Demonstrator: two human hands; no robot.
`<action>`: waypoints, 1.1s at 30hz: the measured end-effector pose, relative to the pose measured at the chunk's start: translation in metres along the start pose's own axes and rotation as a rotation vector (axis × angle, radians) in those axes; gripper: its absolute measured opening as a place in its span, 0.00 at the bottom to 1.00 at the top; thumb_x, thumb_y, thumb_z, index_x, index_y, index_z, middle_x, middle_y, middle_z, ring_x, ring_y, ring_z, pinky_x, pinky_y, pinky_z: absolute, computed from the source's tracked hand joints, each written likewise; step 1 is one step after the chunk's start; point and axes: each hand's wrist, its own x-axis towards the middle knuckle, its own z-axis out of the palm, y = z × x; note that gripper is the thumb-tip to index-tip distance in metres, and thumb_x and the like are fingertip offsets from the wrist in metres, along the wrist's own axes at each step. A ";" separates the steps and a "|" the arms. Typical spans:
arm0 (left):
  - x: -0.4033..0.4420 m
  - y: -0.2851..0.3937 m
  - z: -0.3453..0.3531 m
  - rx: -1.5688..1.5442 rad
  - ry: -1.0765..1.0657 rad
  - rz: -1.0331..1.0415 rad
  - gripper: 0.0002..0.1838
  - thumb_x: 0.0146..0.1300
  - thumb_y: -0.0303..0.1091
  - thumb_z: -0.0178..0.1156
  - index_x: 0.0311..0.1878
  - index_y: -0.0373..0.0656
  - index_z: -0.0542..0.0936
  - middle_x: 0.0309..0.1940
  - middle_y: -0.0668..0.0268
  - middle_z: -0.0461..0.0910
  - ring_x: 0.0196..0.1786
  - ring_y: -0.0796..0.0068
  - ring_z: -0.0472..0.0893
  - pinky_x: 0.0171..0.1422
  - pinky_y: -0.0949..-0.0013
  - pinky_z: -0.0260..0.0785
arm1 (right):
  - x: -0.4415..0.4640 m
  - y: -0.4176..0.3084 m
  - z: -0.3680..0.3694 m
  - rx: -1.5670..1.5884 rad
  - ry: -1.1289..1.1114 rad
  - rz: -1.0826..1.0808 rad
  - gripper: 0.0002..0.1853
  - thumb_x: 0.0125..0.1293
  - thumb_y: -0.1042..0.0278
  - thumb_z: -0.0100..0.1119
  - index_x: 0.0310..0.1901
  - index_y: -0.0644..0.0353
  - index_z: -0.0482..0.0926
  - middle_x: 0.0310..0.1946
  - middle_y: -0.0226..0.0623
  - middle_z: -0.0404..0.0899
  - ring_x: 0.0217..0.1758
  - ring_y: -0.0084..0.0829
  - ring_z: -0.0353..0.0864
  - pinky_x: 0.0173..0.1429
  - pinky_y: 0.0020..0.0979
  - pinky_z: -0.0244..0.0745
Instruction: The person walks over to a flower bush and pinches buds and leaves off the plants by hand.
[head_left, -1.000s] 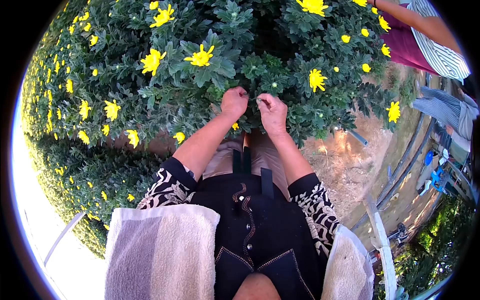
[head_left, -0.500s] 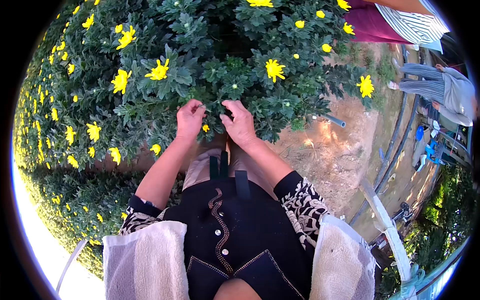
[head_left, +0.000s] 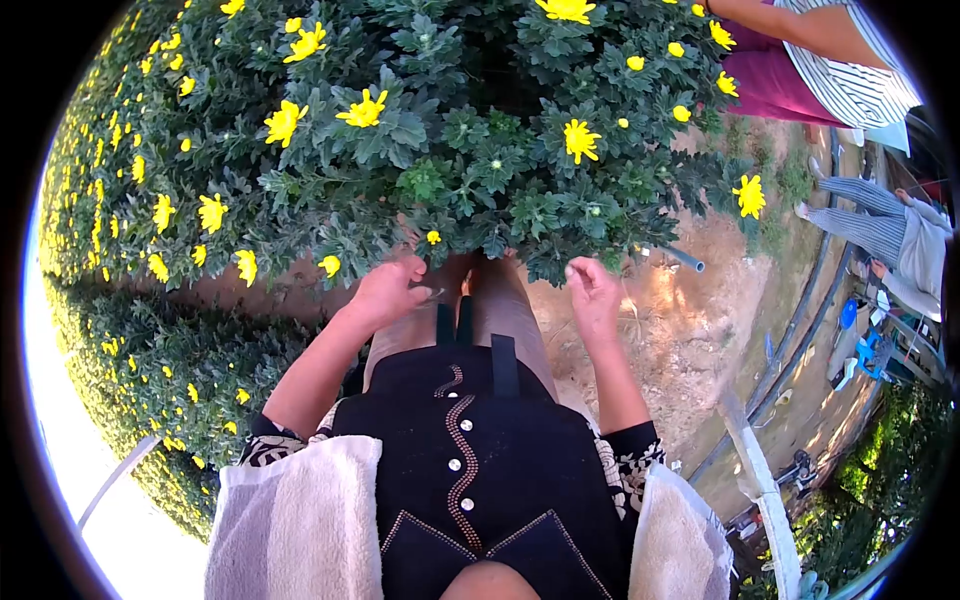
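Leafy green chrysanthemum plants (head_left: pixel 500 175) with yellow flowers (head_left: pixel 580 141) fill the upper part of the head view. My left hand (head_left: pixel 388 292) is at their near edge, below a small yellow bud (head_left: pixel 433 237). Its fingers are curled, with a tiny greyish bit showing by the thumb tip that is too small to name. My right hand (head_left: pixel 595 295) is raised beside the lower right leaves, over the bare soil. Its thumb and fingers are pressed together; whatever may be between them is hidden.
A pipe end (head_left: pixel 685 259) sticks out from under the plants at right. Dark hoses (head_left: pixel 790 335) run along the soil path. One person in a striped top (head_left: pixel 850 60) reaches into the plants; another in grey (head_left: pixel 915 245) stands farther off. A pale post (head_left: pixel 760 480) slants at lower right.
My hands, close together among the leaves before, have come down toward me and spread apart, the right one moving well to the right. The plants appear shifted right in view.
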 end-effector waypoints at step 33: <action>-0.064 -0.174 -0.153 -1.002 0.549 0.197 0.11 0.65 0.21 0.57 0.50 0.36 0.75 0.42 0.66 0.77 0.42 0.80 0.78 0.49 0.73 0.75 | 0.060 -0.225 0.321 0.122 0.085 -0.348 0.33 0.59 0.80 0.63 0.67 0.64 0.62 0.63 0.47 0.68 0.62 0.40 0.74 0.51 0.32 0.78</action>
